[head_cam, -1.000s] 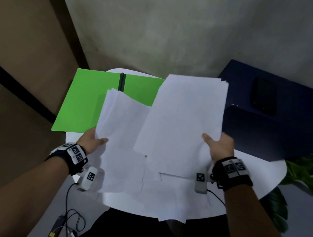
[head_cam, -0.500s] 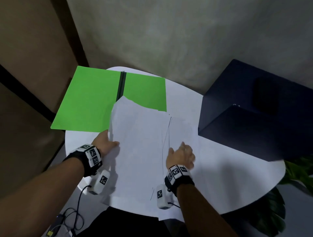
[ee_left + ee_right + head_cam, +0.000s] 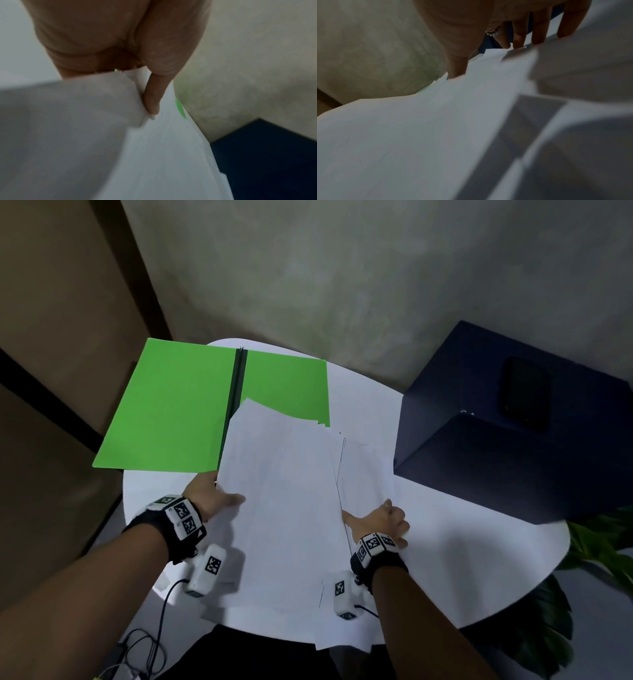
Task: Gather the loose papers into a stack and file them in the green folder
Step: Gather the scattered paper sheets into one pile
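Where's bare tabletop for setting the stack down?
Bare table lies right of the right hand, below the navy box. A smaller strip sits between green folder and left hand. The centre is crowded with papers.

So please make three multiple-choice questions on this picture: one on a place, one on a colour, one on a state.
1. Where does the dark blue box stand?
A. right side of the table
B. left side
C. on the folder

2. What colour is the folder?
A. red
B. green
C. yellow

3. In what state is the folder?
A. closed
B. standing upright
C. open and flat

Answers:
1 A, the box sits at the right of the white table.
2 B, both leaves are bright green.
3 C, both leaves lie spread on either side of the dark spine, with the papers overlapping the right leaf.
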{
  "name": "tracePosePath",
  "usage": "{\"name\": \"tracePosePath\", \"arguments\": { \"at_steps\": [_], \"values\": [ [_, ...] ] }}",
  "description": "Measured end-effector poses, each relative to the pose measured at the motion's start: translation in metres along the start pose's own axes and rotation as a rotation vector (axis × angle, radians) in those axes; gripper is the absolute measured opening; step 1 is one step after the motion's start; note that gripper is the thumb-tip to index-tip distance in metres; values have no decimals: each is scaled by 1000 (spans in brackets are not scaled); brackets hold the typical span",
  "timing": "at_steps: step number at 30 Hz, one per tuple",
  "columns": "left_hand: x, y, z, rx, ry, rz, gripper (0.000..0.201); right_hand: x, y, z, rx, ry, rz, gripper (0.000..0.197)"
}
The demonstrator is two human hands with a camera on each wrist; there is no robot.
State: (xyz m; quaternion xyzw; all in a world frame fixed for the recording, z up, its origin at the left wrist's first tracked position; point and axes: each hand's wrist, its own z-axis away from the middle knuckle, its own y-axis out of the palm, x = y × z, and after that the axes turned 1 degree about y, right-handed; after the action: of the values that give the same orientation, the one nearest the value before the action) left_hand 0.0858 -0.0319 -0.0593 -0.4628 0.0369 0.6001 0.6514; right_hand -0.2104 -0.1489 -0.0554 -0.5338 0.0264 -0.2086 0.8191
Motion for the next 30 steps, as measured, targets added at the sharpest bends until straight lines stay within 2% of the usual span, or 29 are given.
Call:
{"name": "tracePosePath", "arguments": {
  "at_steps": [3, 8, 14, 17, 20, 23, 27, 30],
  "values": [
    [4, 7, -5, 32, -31, -54, 72, 1, -4, -6, 48, 9, 5, 116],
    [-6, 9, 8, -62, 62, -59, 52, 5, 0, -6, 78, -86, -170, 102],
    [-4, -15, 16, -79, 106, -3, 55, 21, -10, 7, 175, -65, -303, 59],
    [1, -29, 16, -101, 110, -15, 63, 15, -39, 8, 82, -110, -366, 51],
    [2, -35, 17, -110, 40, -21, 67, 10, -81, 7, -45, -252, -499, 39],
    [-1, -29, 17, -95, 49, 14, 75, 19, -133, 17, -111, -413, -686, 33],
    [-1, -18, 12, -75, 64, 34, 76, 30, -190, 43, -129, -567, -947, 28],
    [-3, -12, 15, -57, 76, 37, 68, 33, -195, 43, -55, -588, -1098, 26]
  ]
}}
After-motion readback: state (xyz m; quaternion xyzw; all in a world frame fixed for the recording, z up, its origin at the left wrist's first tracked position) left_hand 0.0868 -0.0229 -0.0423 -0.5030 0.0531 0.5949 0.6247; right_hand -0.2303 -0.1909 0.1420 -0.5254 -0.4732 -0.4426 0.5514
